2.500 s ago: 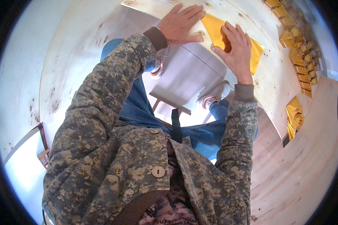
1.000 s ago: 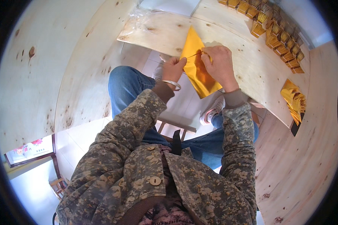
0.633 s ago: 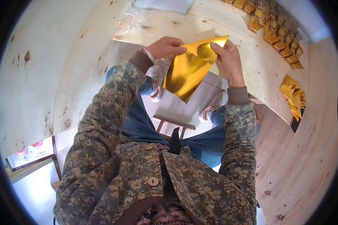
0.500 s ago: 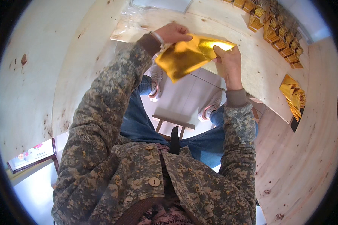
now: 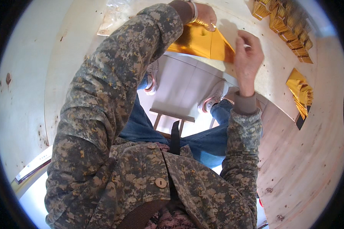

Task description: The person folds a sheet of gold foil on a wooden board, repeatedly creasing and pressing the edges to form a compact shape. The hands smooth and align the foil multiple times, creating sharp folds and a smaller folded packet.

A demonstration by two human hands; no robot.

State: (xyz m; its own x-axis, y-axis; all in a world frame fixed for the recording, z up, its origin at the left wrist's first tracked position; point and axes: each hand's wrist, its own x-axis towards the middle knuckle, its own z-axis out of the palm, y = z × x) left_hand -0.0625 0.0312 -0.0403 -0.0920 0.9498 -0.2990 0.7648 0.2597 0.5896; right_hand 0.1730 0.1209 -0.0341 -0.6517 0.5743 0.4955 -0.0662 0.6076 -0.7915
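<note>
Gold foil sheet lies at the bench's near edge | likely light, slick, easily creased, best taken by its edges | left hand, arm swung across, pinches the upper edge | right hand curls, blurred, beside a corner; grip unclear.

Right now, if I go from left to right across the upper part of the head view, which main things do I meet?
Crumpled clear plastic → gold sheet → right hand → fanned stack of gold pieces. The left hand overlaps the sheet, so I leave it out.
</note>
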